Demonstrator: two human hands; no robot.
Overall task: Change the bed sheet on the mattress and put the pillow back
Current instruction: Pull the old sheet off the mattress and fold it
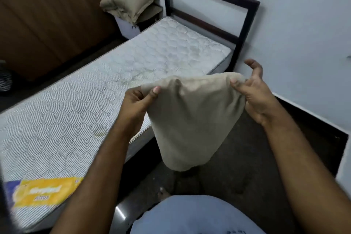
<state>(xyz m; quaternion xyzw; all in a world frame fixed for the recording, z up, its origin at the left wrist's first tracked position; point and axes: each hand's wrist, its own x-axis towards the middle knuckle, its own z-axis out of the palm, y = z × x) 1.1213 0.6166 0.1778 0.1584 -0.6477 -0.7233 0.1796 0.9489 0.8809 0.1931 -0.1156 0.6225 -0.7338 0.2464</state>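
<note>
A beige bed sheet [191, 119] hangs bunched between my hands, over the floor beside the bed. My left hand [138, 100] pinches its upper left edge between thumb and fingers. My right hand [254, 91] grips the upper right edge with thumb and lower fingers, the index finger raised free. The bare white quilted mattress [95, 89] lies to the left on a dark bed frame. A beige pillow [129, 2] sits on a small white stand beyond the head of the bed.
The dark headboard [212, 5] stands against the pale wall on the right. A brown wooden panel [47, 15] runs along the far side. A yellow brand label [45, 192] marks the mattress's near corner. Dark floor lies below the sheet.
</note>
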